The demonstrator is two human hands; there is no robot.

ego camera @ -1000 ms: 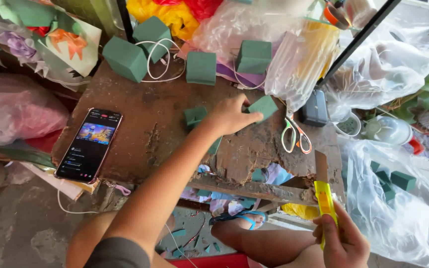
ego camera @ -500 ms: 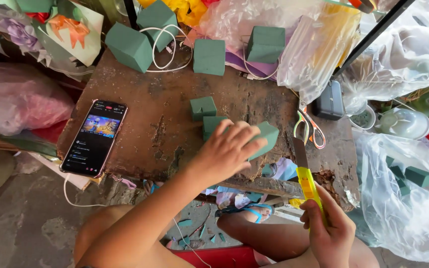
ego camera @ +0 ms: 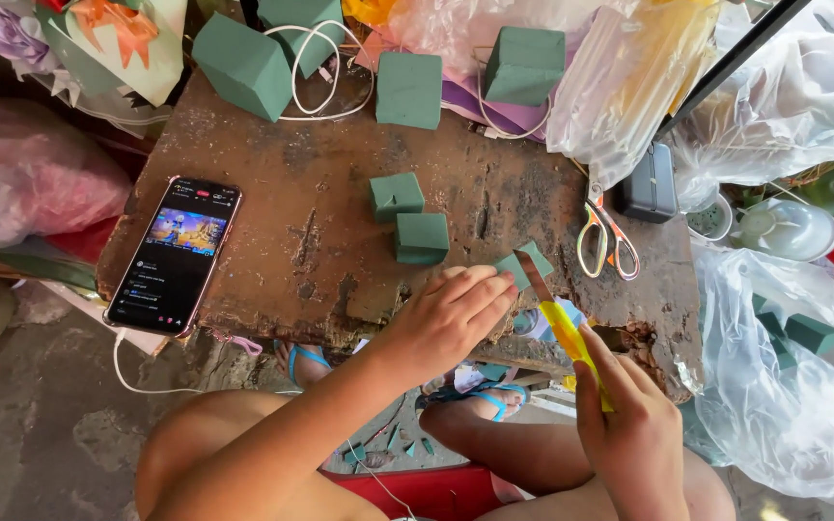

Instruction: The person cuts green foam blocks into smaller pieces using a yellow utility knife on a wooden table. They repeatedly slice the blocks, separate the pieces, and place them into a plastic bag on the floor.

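Where left hand (ego camera: pixel 446 323) covers foam block (ego camera: pixel 523 265)

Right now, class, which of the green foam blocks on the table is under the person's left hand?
The small green foam block at the table's near edge: the left hand steadies it, with the yellow-handled knife blade against it. All other blocks sit untouched, farther back.
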